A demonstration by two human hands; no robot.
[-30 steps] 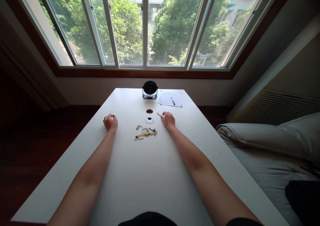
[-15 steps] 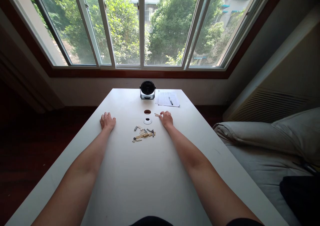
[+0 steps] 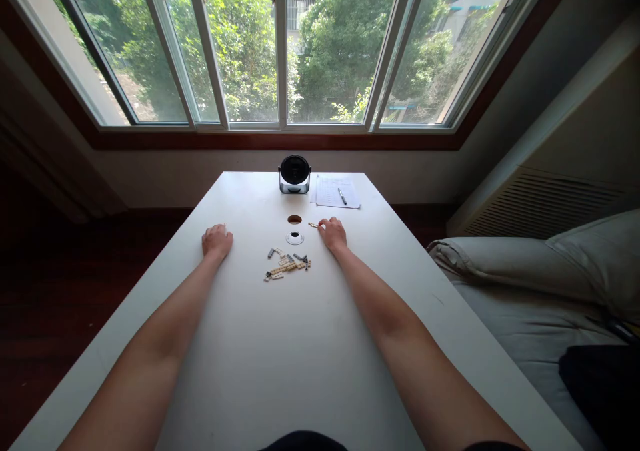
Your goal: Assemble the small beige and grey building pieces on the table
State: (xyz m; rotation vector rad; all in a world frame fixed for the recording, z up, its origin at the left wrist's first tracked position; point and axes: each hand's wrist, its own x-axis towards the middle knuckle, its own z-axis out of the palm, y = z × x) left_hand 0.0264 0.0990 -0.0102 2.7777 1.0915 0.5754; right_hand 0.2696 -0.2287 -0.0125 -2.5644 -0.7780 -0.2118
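My left hand (image 3: 217, 239) rests on the left side of the white table with its fingers curled in. A tiny pale bit peeks out beyond its fingertips, too small to name. On the other side, my right hand (image 3: 332, 233) has thumb and fingers closed around the end of a thin tan toy brick strip (image 3: 313, 224), whose other end points left. Between and nearer than the hands lies a loose pile of tan and grey toy bricks (image 3: 289, 266), mostly long flat pieces. Both hands are apart from this pile.
Beyond the pile, a round white cap (image 3: 295, 238) lies near a hole (image 3: 295, 219) in the white table (image 3: 260, 344). A small black fan (image 3: 295, 173) stands at the far edge, beside paper sheets (image 3: 327, 191) with a pen (image 3: 342, 196) on them. A sofa (image 3: 515, 304) adjoins the right.
My left fingers, spread out before, have curled in, and a tiny pale bit now shows at their tips. My right hand still holds the strip. The view has tilted slightly.
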